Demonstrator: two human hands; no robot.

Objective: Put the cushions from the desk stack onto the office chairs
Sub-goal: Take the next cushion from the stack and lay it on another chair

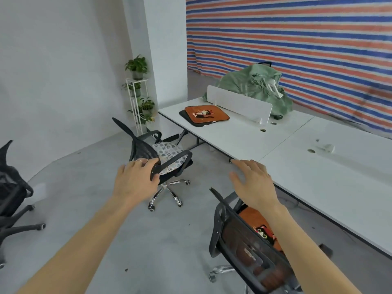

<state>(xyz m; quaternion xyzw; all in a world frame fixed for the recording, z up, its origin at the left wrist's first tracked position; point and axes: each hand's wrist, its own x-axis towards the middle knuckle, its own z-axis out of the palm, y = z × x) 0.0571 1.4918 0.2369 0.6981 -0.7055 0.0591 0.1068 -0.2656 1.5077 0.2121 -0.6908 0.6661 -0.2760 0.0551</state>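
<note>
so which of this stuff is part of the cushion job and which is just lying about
Job: top cat cushion, black cushion under it, desk, patterned-cushion chair, near cat-cushion chair, left chair.
Lying about: green sheet bundle, plant stand, white divider, striped tarp.

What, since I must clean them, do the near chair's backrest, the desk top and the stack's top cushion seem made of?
Backrest: black see-through mesh in a grey, likely plastic frame; the seat cushion shows through. Desk top: smooth matte white, probably laminate. Top cushion: soft orange fabric, printed cat, possibly plush.
</note>
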